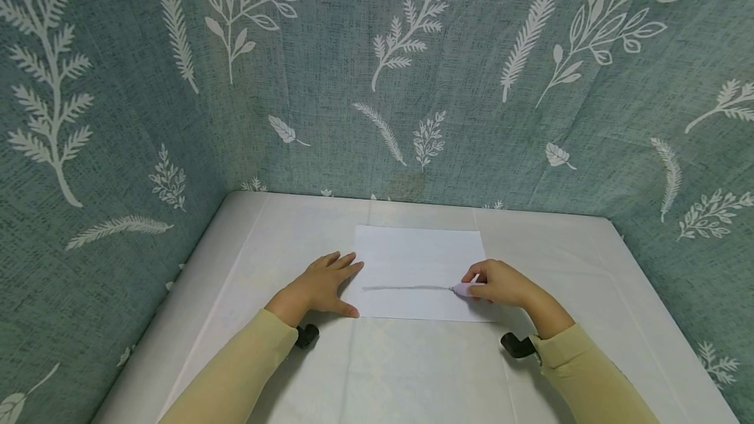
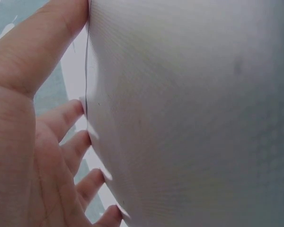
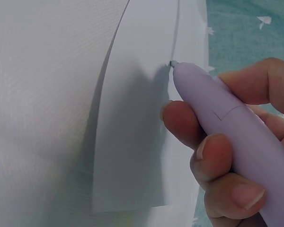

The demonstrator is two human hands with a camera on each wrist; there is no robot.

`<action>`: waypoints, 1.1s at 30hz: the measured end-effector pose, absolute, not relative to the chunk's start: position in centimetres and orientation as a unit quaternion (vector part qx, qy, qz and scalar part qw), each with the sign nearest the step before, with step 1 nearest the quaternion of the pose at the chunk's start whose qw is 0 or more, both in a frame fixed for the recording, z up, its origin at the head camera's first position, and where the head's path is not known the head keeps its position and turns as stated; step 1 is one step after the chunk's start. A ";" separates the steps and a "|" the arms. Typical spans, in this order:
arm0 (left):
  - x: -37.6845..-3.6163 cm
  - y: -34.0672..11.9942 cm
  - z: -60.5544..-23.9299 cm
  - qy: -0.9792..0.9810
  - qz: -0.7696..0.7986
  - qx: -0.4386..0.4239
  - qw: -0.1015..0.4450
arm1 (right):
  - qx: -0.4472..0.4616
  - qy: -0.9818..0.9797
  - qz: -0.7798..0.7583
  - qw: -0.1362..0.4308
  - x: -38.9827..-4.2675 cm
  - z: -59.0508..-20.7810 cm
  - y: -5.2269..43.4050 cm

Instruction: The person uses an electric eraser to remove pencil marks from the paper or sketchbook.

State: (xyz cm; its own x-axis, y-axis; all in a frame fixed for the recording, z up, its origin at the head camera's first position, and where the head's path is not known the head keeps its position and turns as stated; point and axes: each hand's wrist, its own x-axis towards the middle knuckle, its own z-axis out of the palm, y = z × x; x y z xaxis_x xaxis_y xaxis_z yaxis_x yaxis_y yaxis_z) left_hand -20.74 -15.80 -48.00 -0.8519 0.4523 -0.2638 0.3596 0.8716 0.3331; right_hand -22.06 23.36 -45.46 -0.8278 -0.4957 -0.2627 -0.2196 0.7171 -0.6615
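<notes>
Paper (image 1: 418,254), white and rectangular, lies on the white-covered table (image 1: 418,378), crossed below its middle by a thin grey line (image 1: 406,288) running from near its left side to the tip of a lilac pen-shaped tool (image 1: 464,290). Beside the sheet's left edge, the left hand (image 1: 321,285) rests back upward with fingers spread wide, while the right hand (image 1: 503,284) grips the tool between curled fingers and thumb, its barrel tilted; leaf-patterned teal cloth (image 1: 336,64) stands behind.
</notes>
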 end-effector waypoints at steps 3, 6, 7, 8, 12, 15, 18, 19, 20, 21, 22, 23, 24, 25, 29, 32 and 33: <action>-20.8 -15.8 -48.1 0.952 0.137 0.214 0.168 | -0.203 0.900 -0.318 0.219 -22.1 -45.6 23.3; -20.8 -15.8 -48.1 0.952 0.137 0.216 0.168 | -0.202 0.902 -0.314 0.216 -22.2 -45.7 23.3; -20.8 -15.8 -48.1 0.952 0.138 0.216 0.167 | -0.201 0.903 -0.313 0.214 -22.2 -45.7 23.3; -20.8 -15.8 -48.1 0.952 0.137 0.217 0.167 | -0.199 0.904 -0.311 0.213 -22.3 -45.7 23.3; -20.8 -15.8 -48.1 0.952 0.138 0.217 0.166 | -0.194 0.907 -0.309 0.210 -22.3 -45.7 23.2; -20.8 -15.8 -48.1 0.952 0.139 0.217 0.165 | -0.192 0.908 -0.309 0.211 -22.3 -45.6 23.2; -20.8 -15.8 -48.2 0.952 0.139 0.218 0.163 | -0.197 0.904 -0.312 0.217 -22.2 -45.5 23.1; -20.8 -15.8 -48.2 0.952 0.138 0.219 0.162 | -0.198 0.902 -0.313 0.220 -22.1 -45.4 23.1; -20.8 -15.8 -48.2 0.952 0.137 0.219 0.162 | -0.201 0.901 -0.315 0.222 -22.1 -45.3 23.0; -20.8 -15.8 -48.2 0.953 0.135 0.219 0.162 | -0.200 0.900 -0.317 0.223 -22.1 -45.3 23.0; -20.8 -15.8 -48.2 0.953 0.134 0.219 0.162 | -0.201 0.899 -0.319 0.223 -22.0 -45.2 23.0; -20.8 -15.8 -48.2 0.953 0.132 0.219 0.161 | -0.200 0.899 -0.319 0.221 -22.0 -45.2 23.0; -20.8 -15.8 -48.2 0.954 0.131 0.218 0.161 | -0.199 0.900 -0.320 0.218 -22.0 -45.1 23.0; -20.8 -15.8 -48.2 0.954 0.130 0.218 0.162 | -0.198 0.901 -0.321 0.216 -22.0 -45.1 23.0; -20.9 -15.8 -48.3 0.955 0.126 0.215 0.162 | -0.194 0.904 -0.319 0.207 -22.1 -45.2 23.0; -20.9 -15.8 -48.3 0.954 0.127 0.215 0.164 | -0.193 0.905 -0.318 0.207 -22.2 -45.4 23.0; -20.9 -15.8 -48.3 0.954 0.127 0.214 0.165 | -0.193 0.904 -0.318 0.209 -22.2 -45.5 22.9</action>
State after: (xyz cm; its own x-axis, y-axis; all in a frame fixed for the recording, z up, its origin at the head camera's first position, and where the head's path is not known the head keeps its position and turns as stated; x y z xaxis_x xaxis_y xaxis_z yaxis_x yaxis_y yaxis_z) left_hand -20.86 -15.78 -48.32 -0.8540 0.4507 -0.2599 0.3670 0.8760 0.3129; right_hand -22.24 22.92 -45.46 -0.8383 -0.4816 -0.2556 -0.2158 0.7236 -0.6556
